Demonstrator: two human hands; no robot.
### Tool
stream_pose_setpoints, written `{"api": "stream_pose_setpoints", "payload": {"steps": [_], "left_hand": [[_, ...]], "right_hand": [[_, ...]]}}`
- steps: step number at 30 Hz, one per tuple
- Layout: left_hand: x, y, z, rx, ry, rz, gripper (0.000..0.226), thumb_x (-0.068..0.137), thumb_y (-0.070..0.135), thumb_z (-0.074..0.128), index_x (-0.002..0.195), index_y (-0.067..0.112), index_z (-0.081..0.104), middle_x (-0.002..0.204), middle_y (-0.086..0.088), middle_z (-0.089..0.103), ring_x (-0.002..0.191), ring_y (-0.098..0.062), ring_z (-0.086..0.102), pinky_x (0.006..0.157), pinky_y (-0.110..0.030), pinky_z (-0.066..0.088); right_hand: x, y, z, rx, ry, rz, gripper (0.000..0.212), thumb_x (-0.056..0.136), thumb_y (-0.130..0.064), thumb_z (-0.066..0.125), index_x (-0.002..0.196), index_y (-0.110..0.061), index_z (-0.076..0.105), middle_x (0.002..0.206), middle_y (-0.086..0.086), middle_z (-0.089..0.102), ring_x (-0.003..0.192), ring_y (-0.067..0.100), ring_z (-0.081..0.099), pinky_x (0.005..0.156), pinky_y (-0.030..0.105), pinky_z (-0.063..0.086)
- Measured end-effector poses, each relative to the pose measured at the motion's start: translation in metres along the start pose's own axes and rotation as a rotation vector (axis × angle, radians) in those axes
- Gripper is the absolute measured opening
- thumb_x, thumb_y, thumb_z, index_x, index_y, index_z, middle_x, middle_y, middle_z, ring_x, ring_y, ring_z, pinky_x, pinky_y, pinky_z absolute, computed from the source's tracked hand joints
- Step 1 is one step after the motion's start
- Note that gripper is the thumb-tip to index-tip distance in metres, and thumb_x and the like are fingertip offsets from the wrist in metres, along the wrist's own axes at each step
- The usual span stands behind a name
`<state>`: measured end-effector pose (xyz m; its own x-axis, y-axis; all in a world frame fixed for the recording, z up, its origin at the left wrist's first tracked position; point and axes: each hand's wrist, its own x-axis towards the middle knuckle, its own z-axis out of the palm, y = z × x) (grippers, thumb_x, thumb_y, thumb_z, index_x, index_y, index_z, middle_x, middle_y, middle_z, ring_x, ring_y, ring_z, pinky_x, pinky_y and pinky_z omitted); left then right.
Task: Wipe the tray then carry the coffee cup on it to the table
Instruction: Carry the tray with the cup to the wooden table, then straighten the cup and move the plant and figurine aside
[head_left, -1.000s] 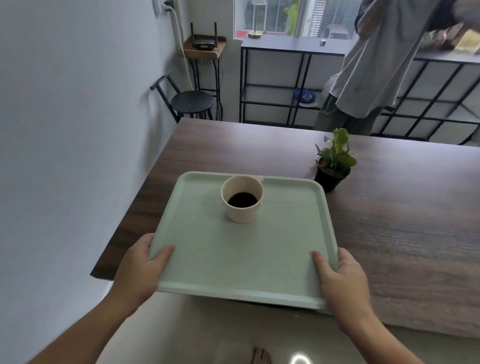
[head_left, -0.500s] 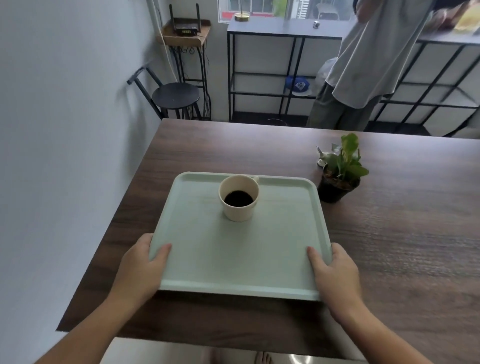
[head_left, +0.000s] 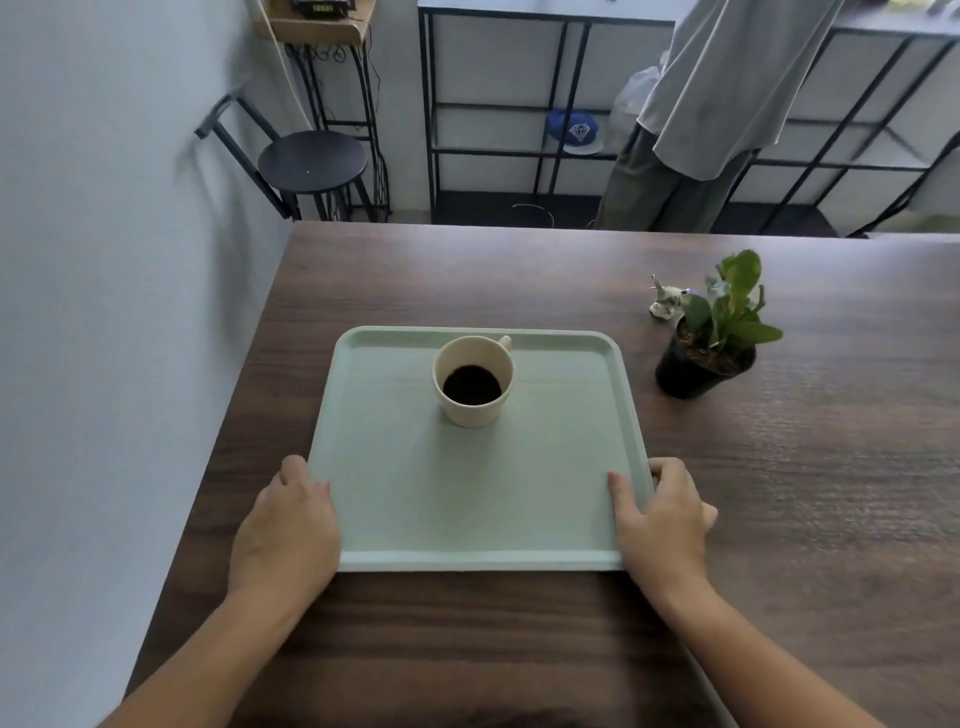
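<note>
The dark wooden table (head_left: 779, 519) bears the pale green tray (head_left: 545, 493), lying flat near its left edge. The left hand (head_left: 285, 525) and right hand (head_left: 660, 519) clasp the tray's near corners, thumbs on top. The coffee cup (head_left: 472, 382) stands upright on the tray's far half, with a small potted plant (head_left: 711, 338) to the right.

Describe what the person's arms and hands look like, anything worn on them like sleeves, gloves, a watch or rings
Both forearms are bare right to the bottom edge of the picture, with no sleeve or cuff showing. The left hand and right hand wear no gloves, and no watch, bracelet or ring shows on the wrists or visible fingers. The nails look short and unpainted. No markings show on either arm.
</note>
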<state>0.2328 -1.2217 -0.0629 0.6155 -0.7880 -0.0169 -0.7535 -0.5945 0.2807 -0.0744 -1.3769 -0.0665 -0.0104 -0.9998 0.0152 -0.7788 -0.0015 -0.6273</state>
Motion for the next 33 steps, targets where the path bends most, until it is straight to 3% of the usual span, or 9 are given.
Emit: {"api": "stream_pose_setpoints", "payload": {"steps": [4, 7, 10, 12, 15, 18, 23, 27, 33], "left_hand": [[0.006, 0.003, -0.002, 0.058, -0.053, -0.005, 0.012, 0.095, 0.020, 0.045, 0.093, 0.012, 0.036, 0.086, -0.009, 0.050, 0.067, -0.023, 0.050, 0.056, -0.040, 0.050], [0.017, 0.013, -0.011, 0.117, -0.014, 0.051, 0.033, 0.092, 0.020, 0.054, 0.117, 0.001, 0.045, 0.111, -0.020, 0.052, 0.094, -0.034, 0.053, 0.081, -0.046, 0.052], [0.033, 0.047, -0.033, -0.366, -0.098, 0.079, 0.055, 0.100, 0.039, 0.041, 0.147, 0.010, 0.031, 0.149, -0.009, 0.035, 0.137, -0.025, 0.034, 0.113, -0.041, 0.033], [0.046, 0.075, -0.039, -0.697, -0.174, 0.062, 0.065, 0.100, 0.056, 0.028, 0.154, 0.020, 0.024, 0.159, 0.005, 0.027, 0.147, -0.010, 0.022, 0.119, -0.033, 0.020], [0.068, 0.108, -0.025, -1.046, -0.238, -0.004, 0.082, 0.089, 0.075, 0.022, 0.156, 0.027, 0.023, 0.162, 0.012, 0.027, 0.147, 0.000, 0.022, 0.123, -0.032, 0.015], [0.081, 0.129, -0.010, -1.249, -0.278, -0.106, 0.082, 0.090, 0.074, 0.024, 0.156, 0.024, 0.028, 0.161, 0.010, 0.031, 0.147, -0.002, 0.025, 0.124, -0.033, 0.016], [0.075, 0.138, 0.002, -1.370, -0.267, -0.124, 0.064, 0.101, 0.058, 0.016, 0.146, 0.022, 0.043, 0.140, 0.002, 0.058, 0.130, -0.007, 0.050, 0.107, -0.022, 0.035], [0.066, 0.141, 0.009, -1.417, -0.205, -0.113, 0.058, 0.101, 0.056, 0.014, 0.132, 0.026, 0.052, 0.128, -0.002, 0.066, 0.119, -0.008, 0.059, 0.103, -0.025, 0.041], [0.075, 0.146, 0.013, -1.378, -0.251, -0.113, 0.065, 0.100, 0.057, 0.014, 0.132, 0.019, 0.057, 0.124, -0.006, 0.068, 0.114, -0.014, 0.062, 0.089, -0.018, 0.045]], "right_hand": [[0.005, 0.000, 0.003, -0.100, 0.010, -0.044, 0.023, 0.089, -0.033, 0.068, 0.098, -0.019, 0.052, 0.095, -0.003, 0.055, 0.093, 0.022, 0.055, 0.087, 0.036, 0.028], [0.011, -0.007, -0.002, -0.128, 0.081, -0.154, 0.029, 0.090, -0.030, 0.067, 0.113, -0.014, 0.058, 0.106, -0.003, 0.051, 0.103, 0.025, 0.052, 0.092, 0.036, 0.029], [0.026, -0.034, -0.010, 0.112, -0.017, -0.338, 0.036, 0.097, -0.032, 0.053, 0.128, -0.014, 0.057, 0.121, -0.004, 0.058, 0.115, 0.015, 0.055, 0.102, 0.034, 0.037], [0.044, -0.063, -0.006, 0.341, -0.200, -0.307, 0.036, 0.103, -0.029, 0.047, 0.134, -0.015, 0.057, 0.128, -0.005, 0.061, 0.122, 0.009, 0.056, 0.106, 0.030, 0.042], [0.080, -0.105, 0.017, 0.509, -0.433, -0.172, 0.038, 0.108, -0.032, 0.038, 0.135, -0.019, 0.061, 0.135, -0.006, 0.061, 0.129, 0.008, 0.053, 0.116, 0.033, 0.037], [0.104, -0.127, 0.043, 0.575, -0.578, -0.133, 0.047, 0.108, -0.038, 0.029, 0.135, -0.018, 0.062, 0.136, -0.004, 0.061, 0.132, 0.014, 0.052, 0.119, 0.040, 0.034], [0.102, -0.140, 0.058, 0.644, -0.680, -0.051, 0.056, 0.108, -0.039, 0.029, 0.114, -0.002, 0.071, 0.101, 0.015, 0.065, 0.096, 0.024, 0.062, 0.106, 0.050, 0.045], [0.087, -0.137, 0.055, 0.653, -0.638, -0.057, 0.052, 0.110, -0.036, 0.029, 0.098, -0.004, 0.068, 0.084, 0.002, 0.068, 0.078, 0.014, 0.062, 0.084, 0.037, 0.050], [0.044, -0.117, 0.051, 0.740, -0.367, 0.070, 0.040, 0.108, -0.030, 0.032, 0.107, -0.008, 0.065, 0.094, 0.001, 0.067, 0.086, 0.013, 0.062, 0.081, 0.031, 0.049]]}}
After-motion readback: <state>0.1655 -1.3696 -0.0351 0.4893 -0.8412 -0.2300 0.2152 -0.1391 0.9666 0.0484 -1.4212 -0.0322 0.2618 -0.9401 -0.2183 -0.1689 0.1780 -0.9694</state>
